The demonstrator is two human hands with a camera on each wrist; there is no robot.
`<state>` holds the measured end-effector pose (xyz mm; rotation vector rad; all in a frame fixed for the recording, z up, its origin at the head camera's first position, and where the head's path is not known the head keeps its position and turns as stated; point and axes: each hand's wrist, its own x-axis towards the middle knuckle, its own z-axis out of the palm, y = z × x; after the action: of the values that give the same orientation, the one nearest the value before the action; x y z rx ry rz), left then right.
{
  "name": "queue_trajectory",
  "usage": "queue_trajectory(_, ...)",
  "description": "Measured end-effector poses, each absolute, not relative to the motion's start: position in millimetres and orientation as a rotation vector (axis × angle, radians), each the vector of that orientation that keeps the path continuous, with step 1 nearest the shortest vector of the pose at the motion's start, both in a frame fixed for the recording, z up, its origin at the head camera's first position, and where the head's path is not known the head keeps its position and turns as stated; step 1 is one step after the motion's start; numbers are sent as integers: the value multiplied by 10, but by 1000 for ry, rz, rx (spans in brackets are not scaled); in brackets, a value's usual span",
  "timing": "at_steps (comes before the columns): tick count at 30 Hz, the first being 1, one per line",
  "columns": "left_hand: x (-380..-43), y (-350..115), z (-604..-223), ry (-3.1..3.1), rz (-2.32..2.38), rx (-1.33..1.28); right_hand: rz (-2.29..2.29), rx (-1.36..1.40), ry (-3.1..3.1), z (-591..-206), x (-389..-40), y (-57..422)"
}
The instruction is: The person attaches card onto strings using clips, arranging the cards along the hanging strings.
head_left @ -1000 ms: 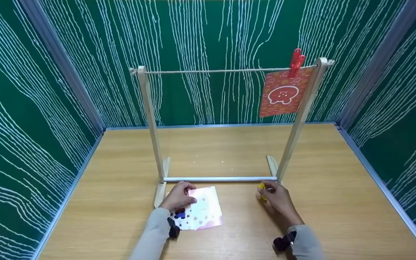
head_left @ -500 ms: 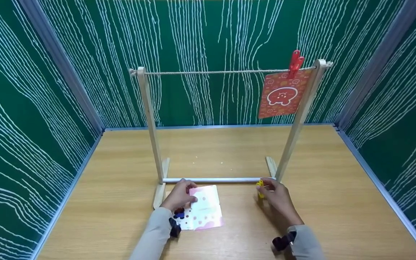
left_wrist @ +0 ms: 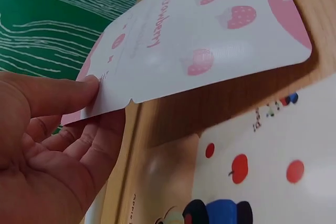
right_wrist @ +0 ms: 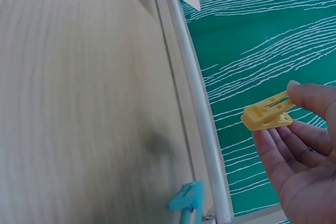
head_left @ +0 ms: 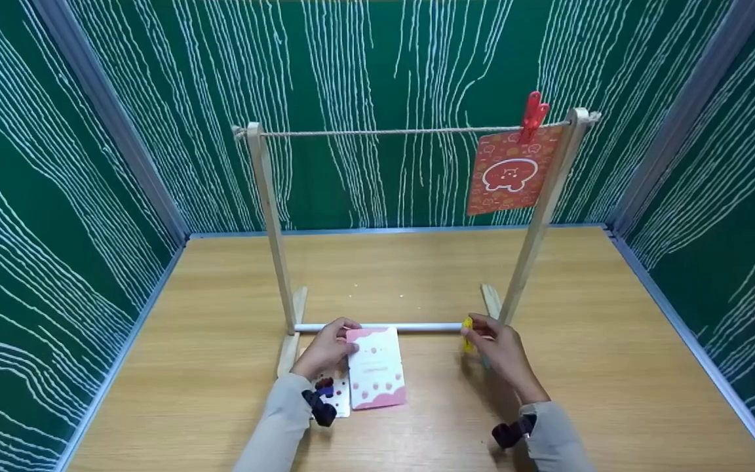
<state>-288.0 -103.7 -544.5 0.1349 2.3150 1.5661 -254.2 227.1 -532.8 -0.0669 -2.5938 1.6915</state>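
Observation:
My left hand (head_left: 330,351) pinches the left edge of a pink and white strawberry card (head_left: 375,370), thumb on top and fingers beneath. In the left wrist view the card (left_wrist: 178,45) is tilted, raised off the table. A second card (left_wrist: 262,166) with red apples and a blue figure lies under it on the table. My right hand (head_left: 499,347) holds a yellow clothespin (right_wrist: 266,113) between thumb and fingers, near the right foot of the wooden frame. A light blue clothespin (right_wrist: 188,199) lies on the table below that hand.
The wooden frame's posts (head_left: 269,223) carry a string (head_left: 377,132) across the top and a pale bar (head_left: 410,326) low down. A red clothespin (head_left: 533,117) fixes a red card (head_left: 510,176) to the string at right. Green walls (head_left: 364,65) enclose the table.
My left hand has lifted the strawberry card up and slightly away, tilting it off the apple card. My right hand with the yellow clothespin has risen slightly, and the blue clothespin shows beneath.

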Motion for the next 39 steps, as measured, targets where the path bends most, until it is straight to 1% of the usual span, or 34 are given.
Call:
queue_trajectory(9, -2936, -946, -5372, 2257, 1738, -16, 1809, -91, -2542, -5212, -2545, 2239)
queue_trajectory(15, -2991, -870, -5315, 2264, 1842, -117, 1699, -31, -2546, -5145, -2600, 2205)
queue_trajectory(24, -3012, -797, -5216, 2321, 1984, -115, 1695, 38, -2482, -5027, -2646, 2173)
queue_trajectory(30, -3037, -755, -5067, 2426, 1991, -145, 1663, 69, -2491, -4888, -2658, 2159)
queue_trajectory(39, -3068, -670, -4877, 2450, 2103, -99, 1620, 116, -2512, -4677, -2689, 2157)
